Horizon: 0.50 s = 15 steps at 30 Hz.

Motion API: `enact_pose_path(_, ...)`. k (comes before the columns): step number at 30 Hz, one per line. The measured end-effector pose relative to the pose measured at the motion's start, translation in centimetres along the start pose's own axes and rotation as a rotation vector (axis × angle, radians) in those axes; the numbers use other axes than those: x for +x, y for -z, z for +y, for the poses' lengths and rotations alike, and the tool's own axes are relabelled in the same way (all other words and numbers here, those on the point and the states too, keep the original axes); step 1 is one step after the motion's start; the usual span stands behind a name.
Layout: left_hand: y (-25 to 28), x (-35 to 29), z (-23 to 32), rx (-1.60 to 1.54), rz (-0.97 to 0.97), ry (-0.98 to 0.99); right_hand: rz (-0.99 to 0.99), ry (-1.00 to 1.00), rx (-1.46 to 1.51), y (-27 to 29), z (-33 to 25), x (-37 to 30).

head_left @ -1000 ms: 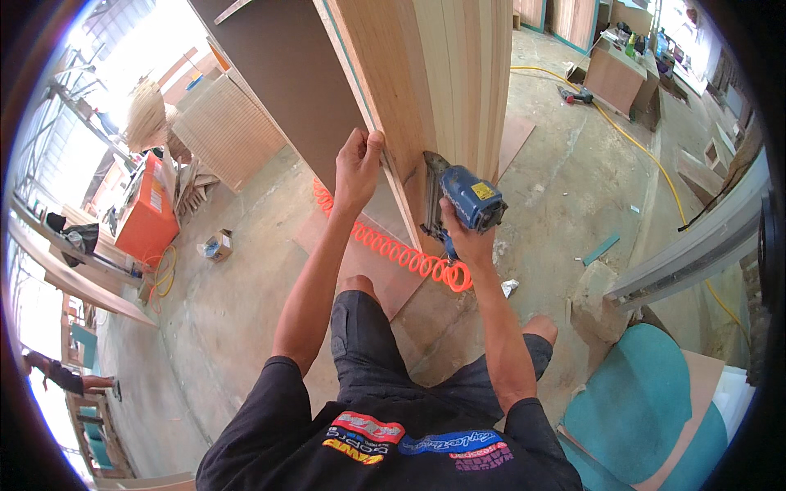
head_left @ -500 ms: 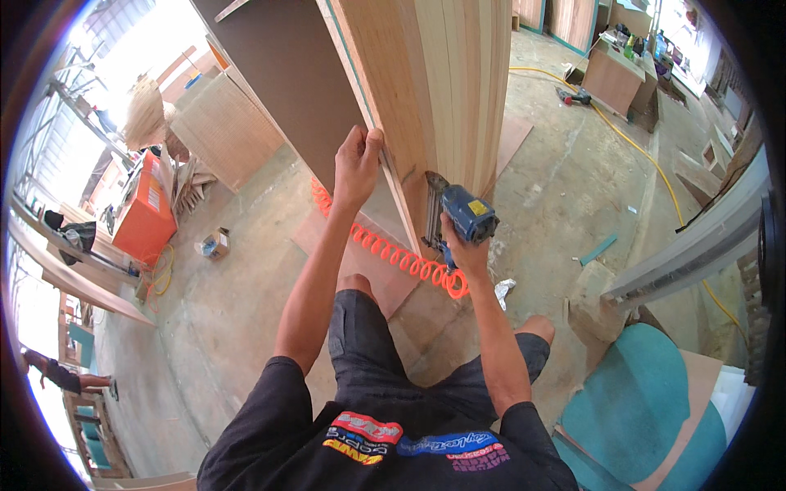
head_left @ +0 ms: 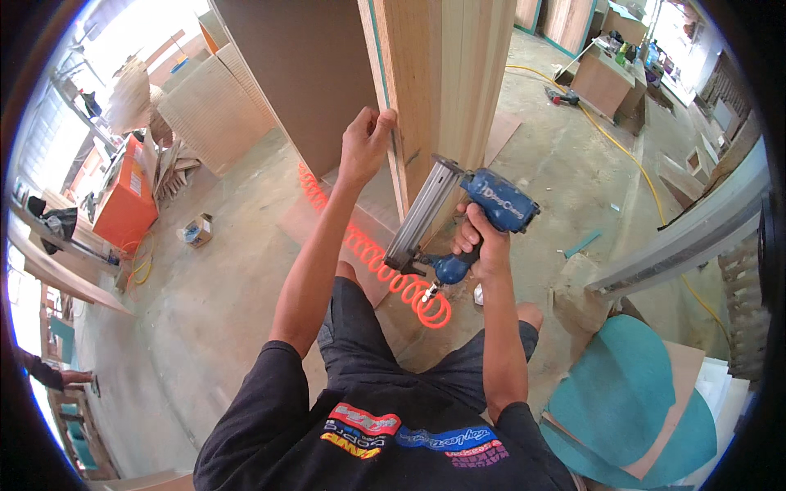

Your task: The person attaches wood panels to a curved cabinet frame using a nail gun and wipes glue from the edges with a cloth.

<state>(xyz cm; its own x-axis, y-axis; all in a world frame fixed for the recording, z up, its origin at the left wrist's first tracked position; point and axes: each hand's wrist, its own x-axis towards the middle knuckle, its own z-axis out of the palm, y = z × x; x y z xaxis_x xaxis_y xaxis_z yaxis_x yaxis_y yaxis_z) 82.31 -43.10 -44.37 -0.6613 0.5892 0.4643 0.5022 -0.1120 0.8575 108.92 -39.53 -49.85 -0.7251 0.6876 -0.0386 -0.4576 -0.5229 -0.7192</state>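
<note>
My right hand (head_left: 483,239) is wrapped around the grip of a blue air nail gun (head_left: 499,199) with a long grey magazine, tilted in front of a tall wooden cabinet (head_left: 467,106). A coiled orange air hose (head_left: 377,260) runs from the tool's handle back beneath my left arm. My left hand (head_left: 366,147) has its fingers closed on the cabinet's front edge strip (head_left: 395,164), thumb on the outer side. Beside that edge, the cabinet's dark brown inner panel (head_left: 295,74) is on view. The nail gun's body hides part of the cabinet's lower end.
At right lie a teal sheet (head_left: 614,393) and a yellow cable (head_left: 630,155), with a power tool (head_left: 562,96) near a wooden box (head_left: 602,82). An orange box (head_left: 127,192) and a small carton (head_left: 196,230) are at left. Another person's leg (head_left: 75,377) shows at the far left.
My right hand has drawn the nail gun back from the cabinet and turned it, so its side and magazine now show. My left hand keeps its hold on the edge; the view has shifted slightly.
</note>
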Motion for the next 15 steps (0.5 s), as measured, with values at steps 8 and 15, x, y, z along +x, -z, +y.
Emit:
enact_pose_path(8,0.1,-0.4,1.3,0.124,0.038,0.035,-0.049,0.048,0.019,-1.1,-2.1,-2.7)
enact_pose_path(15,0.3,-0.3,0.9,0.137,0.062,0.034,-0.001,0.042,0.16,0.4,-1.6,-3.0)
